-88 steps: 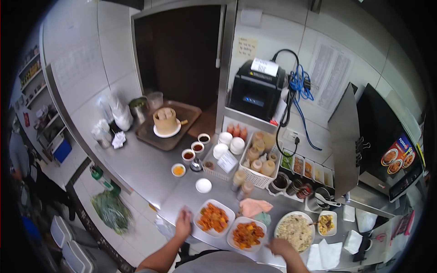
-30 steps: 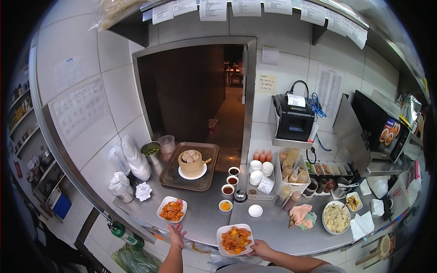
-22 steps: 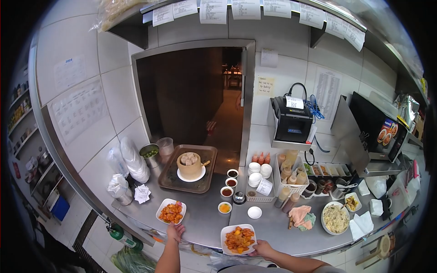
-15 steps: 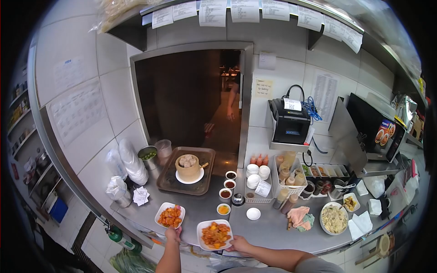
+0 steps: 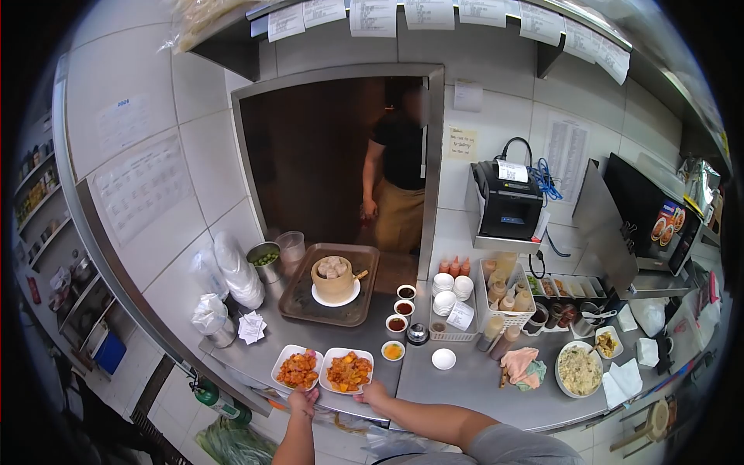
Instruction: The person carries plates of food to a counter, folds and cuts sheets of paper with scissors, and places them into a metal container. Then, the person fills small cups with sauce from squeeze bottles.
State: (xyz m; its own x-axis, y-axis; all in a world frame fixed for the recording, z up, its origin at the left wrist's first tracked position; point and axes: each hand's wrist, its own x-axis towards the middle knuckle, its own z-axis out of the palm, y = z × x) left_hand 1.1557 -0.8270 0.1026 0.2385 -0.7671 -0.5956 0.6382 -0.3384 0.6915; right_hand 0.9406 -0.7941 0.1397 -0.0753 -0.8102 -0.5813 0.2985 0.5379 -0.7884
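Two white square dishes of orange-red sauced food stand side by side at the counter's front edge. My left hand (image 5: 304, 401) pinches the near edge of the left dish (image 5: 277, 377). At the near right corner of the right dish (image 5: 325, 385), my right hand (image 5: 375, 394) grips the rim, its thumb side partly hidden. Behind them a brown tray (image 5: 294, 310) carries a bamboo steamer (image 5: 332, 290) of dumplings on a white plate (image 5: 350, 296). Small sauce bowls (image 5: 396, 323) form a row right of the tray, with a yellow-orange one (image 5: 393, 352) nearest.
Beyond the serving hatch stands a person (image 5: 395, 170) in a dark top. To the right are a metal call bell (image 5: 418, 334), a basket of bottles (image 5: 518, 316), a pink cloth (image 5: 520, 365) and a bowl of rice (image 5: 579, 370). A receipt printer (image 5: 508, 203) hangs above.
My right hand has brought its dish left, close beside the other dish. A person has come into view in the hatch. The camera view has shifted slightly.
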